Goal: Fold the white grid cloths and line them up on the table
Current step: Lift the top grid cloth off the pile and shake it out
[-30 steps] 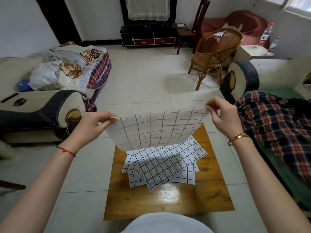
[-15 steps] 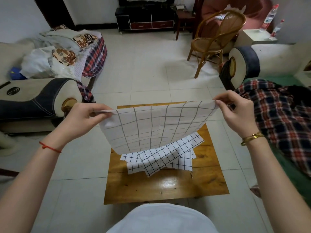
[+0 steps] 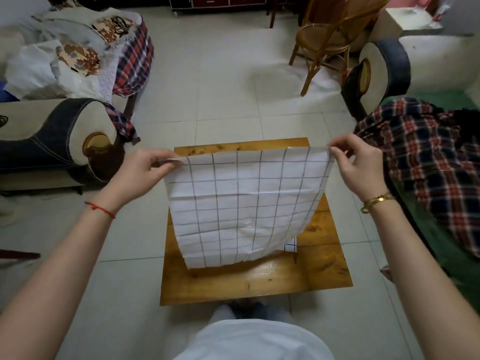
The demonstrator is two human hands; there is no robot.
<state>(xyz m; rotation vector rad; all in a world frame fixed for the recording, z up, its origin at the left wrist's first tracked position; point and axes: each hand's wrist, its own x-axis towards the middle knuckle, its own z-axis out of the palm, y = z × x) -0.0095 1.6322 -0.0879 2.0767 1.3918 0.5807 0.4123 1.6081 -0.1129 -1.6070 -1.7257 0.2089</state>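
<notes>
I hold one white grid cloth (image 3: 246, 203) spread out in the air above the small wooden table (image 3: 249, 281). My left hand (image 3: 145, 172) pinches its top left corner and my right hand (image 3: 361, 167) pinches its top right corner. The cloth hangs down toward me and its lower edge reaches close to the tabletop. It hides almost all of the other grid cloths on the table; only a small corner of one grid cloth (image 3: 291, 247) shows under its right edge.
A sofa arm (image 3: 65, 141) stands left of the table, and a plaid blanket (image 3: 428, 162) on a green-covered sofa lies to the right. A rattan chair (image 3: 330, 29) stands beyond on the tiled floor. My knees sit just under the table's near edge.
My head has tilted down. The held cloth has come lower and nearer to me, and it now covers the pile of cloths that showed beneath it before.
</notes>
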